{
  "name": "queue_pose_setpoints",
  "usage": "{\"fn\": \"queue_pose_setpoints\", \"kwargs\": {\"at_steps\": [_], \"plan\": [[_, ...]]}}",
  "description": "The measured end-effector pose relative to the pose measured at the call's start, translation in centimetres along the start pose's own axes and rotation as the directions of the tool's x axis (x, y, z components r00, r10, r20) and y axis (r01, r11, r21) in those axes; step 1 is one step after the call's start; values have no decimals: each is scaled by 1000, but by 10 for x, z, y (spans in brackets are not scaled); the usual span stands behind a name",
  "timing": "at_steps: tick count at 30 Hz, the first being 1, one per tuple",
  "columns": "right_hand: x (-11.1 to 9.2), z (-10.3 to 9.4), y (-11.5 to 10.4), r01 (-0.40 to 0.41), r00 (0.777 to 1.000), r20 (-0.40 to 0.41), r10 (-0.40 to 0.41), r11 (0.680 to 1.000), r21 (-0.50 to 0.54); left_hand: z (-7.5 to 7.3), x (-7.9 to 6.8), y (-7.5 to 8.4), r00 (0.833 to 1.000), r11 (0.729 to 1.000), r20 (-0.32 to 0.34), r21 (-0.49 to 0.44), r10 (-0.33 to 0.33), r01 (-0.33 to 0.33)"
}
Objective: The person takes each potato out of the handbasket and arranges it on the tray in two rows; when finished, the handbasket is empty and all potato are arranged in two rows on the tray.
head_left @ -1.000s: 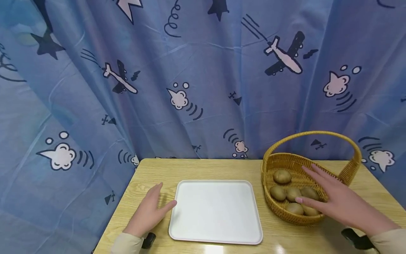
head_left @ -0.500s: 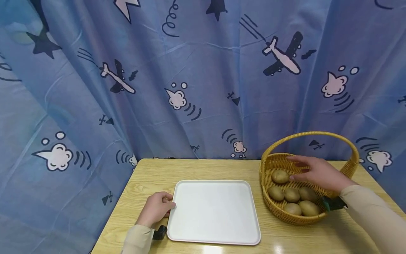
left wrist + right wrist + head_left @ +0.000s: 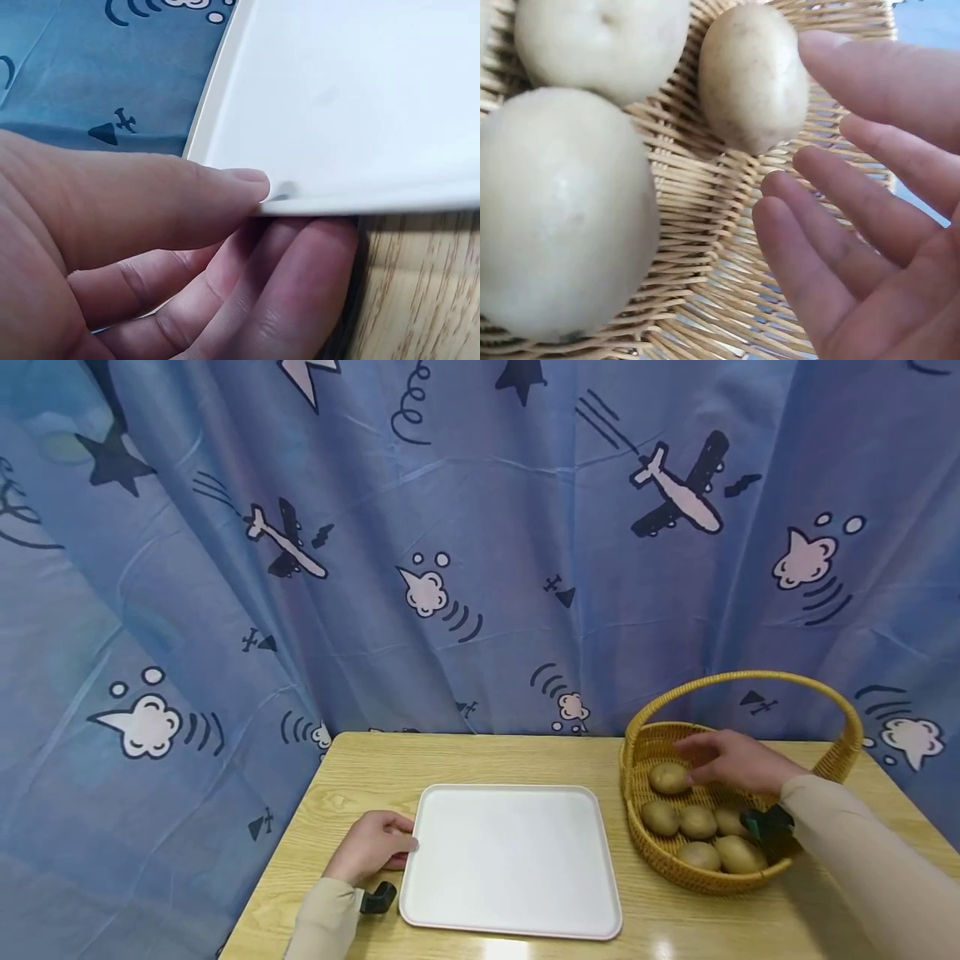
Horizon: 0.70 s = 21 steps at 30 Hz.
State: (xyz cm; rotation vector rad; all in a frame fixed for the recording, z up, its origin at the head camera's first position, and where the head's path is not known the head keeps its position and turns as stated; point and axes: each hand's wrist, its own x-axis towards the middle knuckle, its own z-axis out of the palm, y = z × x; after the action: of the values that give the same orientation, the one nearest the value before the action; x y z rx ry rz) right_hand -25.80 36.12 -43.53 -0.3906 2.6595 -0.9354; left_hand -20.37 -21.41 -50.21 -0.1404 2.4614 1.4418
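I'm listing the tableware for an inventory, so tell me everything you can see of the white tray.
The white tray is a shallow rectangle with rounded corners and a low raised rim; its smooth, slightly glossy surface looks like plastic. It lies face up on the wood-grain table, apart from the wicker basket to its right. The left hand pinches its left side, thumb over the rim, fingers below. Whether that edge is slightly lifted, I cannot tell.

No text, label, brand, number or sign can be read on anything in the 3 views.
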Motion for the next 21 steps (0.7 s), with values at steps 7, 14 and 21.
{"fn": "queue_pose_setpoints", "kwargs": {"at_steps": [7,14,21], "plan": [[8,5,14,-7,1000,29,7,1000,0,1,5,-4,999,1000,27,-11,-21,21],[15,8,17,1,999,39,0,1000,-26,1,6,-4,999,999,21,-19,-26,26],[20,7,18,-13,999,43,14,1000,-29,0,8,-5,999,999,17,-8,-37,37]]}}
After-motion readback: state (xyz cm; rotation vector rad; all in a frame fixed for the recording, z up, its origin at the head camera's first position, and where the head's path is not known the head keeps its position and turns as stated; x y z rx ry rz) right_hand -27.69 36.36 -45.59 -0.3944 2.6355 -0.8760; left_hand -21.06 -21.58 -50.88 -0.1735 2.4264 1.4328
